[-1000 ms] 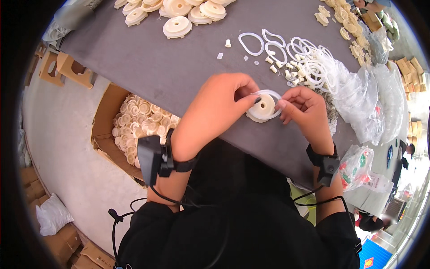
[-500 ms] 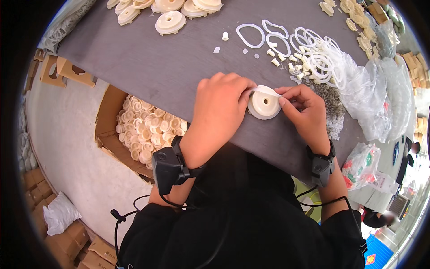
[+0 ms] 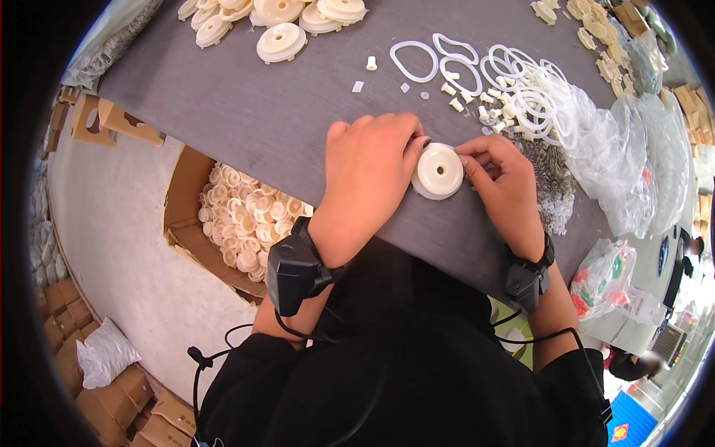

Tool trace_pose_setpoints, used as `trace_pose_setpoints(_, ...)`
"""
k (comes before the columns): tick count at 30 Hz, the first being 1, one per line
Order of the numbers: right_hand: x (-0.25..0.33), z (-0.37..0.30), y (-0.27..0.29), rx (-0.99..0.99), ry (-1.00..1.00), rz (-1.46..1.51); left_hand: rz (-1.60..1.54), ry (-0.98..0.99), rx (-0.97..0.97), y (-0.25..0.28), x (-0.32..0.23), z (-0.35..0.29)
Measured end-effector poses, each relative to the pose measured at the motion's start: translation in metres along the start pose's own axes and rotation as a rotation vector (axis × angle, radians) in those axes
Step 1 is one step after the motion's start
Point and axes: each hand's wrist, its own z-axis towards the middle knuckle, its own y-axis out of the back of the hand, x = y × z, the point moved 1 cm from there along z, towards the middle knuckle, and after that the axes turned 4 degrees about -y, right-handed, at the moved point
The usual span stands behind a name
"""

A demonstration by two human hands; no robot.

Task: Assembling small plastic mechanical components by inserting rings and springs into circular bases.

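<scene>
A round cream plastic disc (image 3: 438,181) with a small centre hole lies on the grey table between my hands. A thin translucent edge, like that of a silicone ring, shows along its lower rim. My left hand (image 3: 370,167) is closed at the disc's upper left, thumb and curled fingers against the rim. Across from it, my right hand (image 3: 497,173) pinches at the upper right rim with its fingers bent. Beyond the hands lie loose translucent rings (image 3: 414,61) and small cream plugs (image 3: 456,105).
More cream discs (image 3: 281,42) are heaped at the far left of the grey table (image 3: 246,97). To the right lie a pile of small springs (image 3: 550,179) and clear plastic bags (image 3: 611,164). A cardboard box (image 3: 182,186) full of cream parts stands below the table's left edge.
The pale strip stretched across the disc's upper part between my fingers no longer shows there. My left hand has shifted slightly upward, and its thumb now lies along the rim. The view has moved slightly.
</scene>
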Motion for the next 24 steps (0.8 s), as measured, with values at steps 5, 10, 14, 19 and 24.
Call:
trace_pose_setpoints(5, 0.004, -0.004, 0.002, -0.004, 0.067, -0.097, -0.104, -0.171, 0.033, 0.008, -0.004, -0.021)
trace_pose_setpoints(10, 0.003, -0.006, 0.011, 0.123, 0.086, -0.001, -0.061, -0.15, 0.037, 0.001, -0.007, -0.03)
trace_pose_setpoints(14, 0.0, -0.007, 0.015, 0.234, 0.066, 0.054, -0.08, -0.13, 0.027, 0.0, -0.009, -0.031)
trace_pose_setpoints(19, 0.005, -0.005, 0.017, 0.305, 0.088, 0.05, -0.038, -0.137, 0.028, 0.0, -0.009, -0.031)
trace_pose_setpoints(24, 0.01, -0.008, 0.019, 0.293, 0.078, 0.088, -0.064, -0.235, -0.005, -0.002, -0.009, -0.026)
